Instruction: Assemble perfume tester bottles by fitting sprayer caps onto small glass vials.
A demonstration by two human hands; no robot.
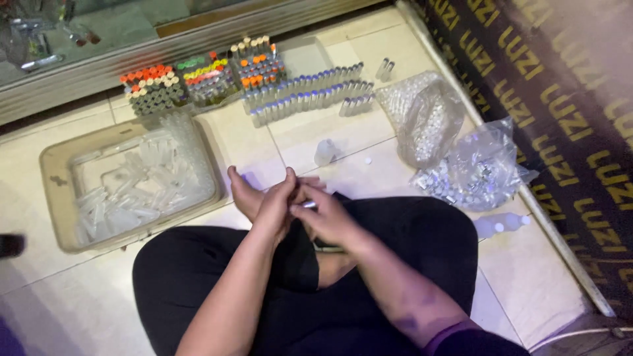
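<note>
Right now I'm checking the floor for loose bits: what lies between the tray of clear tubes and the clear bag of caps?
In the head view, between the tray and the bag, a small clear bottle stands on the tiles, a tiny white cap beside it.

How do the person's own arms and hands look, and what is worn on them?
Both forearms are bare, and no gloves, rings or watch are visible. The left hand and the right hand are bare too. Only the right arm shows clothing: the edge of a dark purple sleeve near the elbow.
</note>
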